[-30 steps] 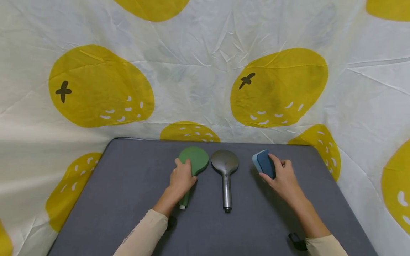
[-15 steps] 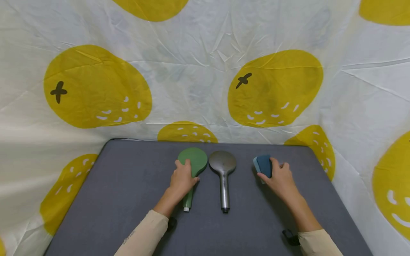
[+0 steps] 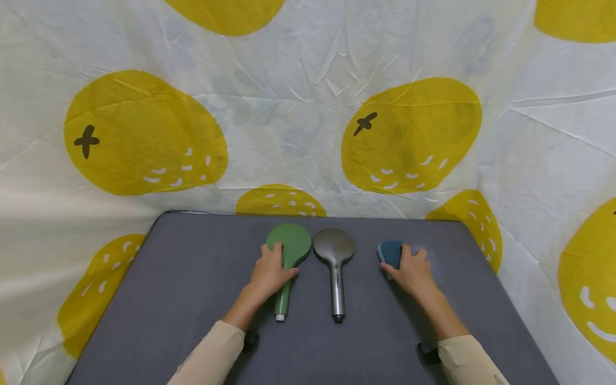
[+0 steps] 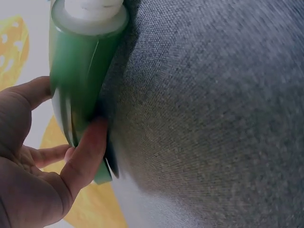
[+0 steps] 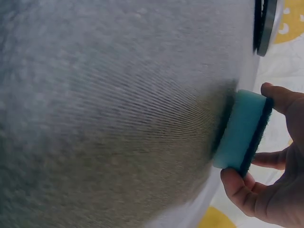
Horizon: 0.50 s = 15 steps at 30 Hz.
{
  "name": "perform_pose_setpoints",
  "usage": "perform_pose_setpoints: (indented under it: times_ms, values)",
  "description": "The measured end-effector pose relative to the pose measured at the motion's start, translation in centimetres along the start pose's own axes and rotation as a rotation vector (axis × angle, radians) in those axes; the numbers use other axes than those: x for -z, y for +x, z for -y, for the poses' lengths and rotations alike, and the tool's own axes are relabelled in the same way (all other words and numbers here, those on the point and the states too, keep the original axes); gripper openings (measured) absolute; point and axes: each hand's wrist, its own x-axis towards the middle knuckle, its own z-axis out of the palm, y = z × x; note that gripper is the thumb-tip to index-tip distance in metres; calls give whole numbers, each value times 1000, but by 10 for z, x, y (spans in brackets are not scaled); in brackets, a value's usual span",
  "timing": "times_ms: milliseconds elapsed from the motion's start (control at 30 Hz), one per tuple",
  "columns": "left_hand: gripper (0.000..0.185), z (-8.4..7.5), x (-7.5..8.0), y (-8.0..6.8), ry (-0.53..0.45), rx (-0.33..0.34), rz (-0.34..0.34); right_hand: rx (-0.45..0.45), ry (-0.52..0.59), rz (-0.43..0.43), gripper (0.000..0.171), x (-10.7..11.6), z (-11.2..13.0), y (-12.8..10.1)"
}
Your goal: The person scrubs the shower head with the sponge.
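A green shower head (image 3: 297,240) lies on the dark grey table, its round face towards the back and its handle pointing at me. My left hand (image 3: 270,274) grips it near the neck, thumb on one side and fingers on the other. In the left wrist view, the green handle (image 4: 78,66) ends in a white connector (image 4: 92,9). My right hand (image 3: 413,272) pinches a two-layer sponge (image 3: 392,253) by its edges. Its light blue foam (image 5: 240,128) faces the table in the right wrist view, with the dark scouring layer (image 5: 258,137) outward; contact with the table is unclear.
Between the hands lies a metallic grey shower head (image 3: 334,246), close beside the green one, handle towards me. Behind the table (image 3: 192,267) hangs a white cloth (image 3: 284,128) with yellow fruit prints, also covering both sides.
My right hand has lowered the sponge towards the table and slightly left. The green shower head's handle has swung a little right in my left hand. The grey shower head stays put.
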Motion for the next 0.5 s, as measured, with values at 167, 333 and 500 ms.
perform_pose_setpoints:
  times_ms: [167, 333, 500]
  values:
    - [86, 5, 3, -3, -19, -11, 18, 5, -25, 7, 90, -5, 1, -1]
    - [81, 11, 12, -4, -39, -25, 16, 1, -14, 21, 91, 1, 1, -2]
    - [71, 24, 29, -4, -100, -73, -47, 64, -18, -48, 80, 18, 0, -3]
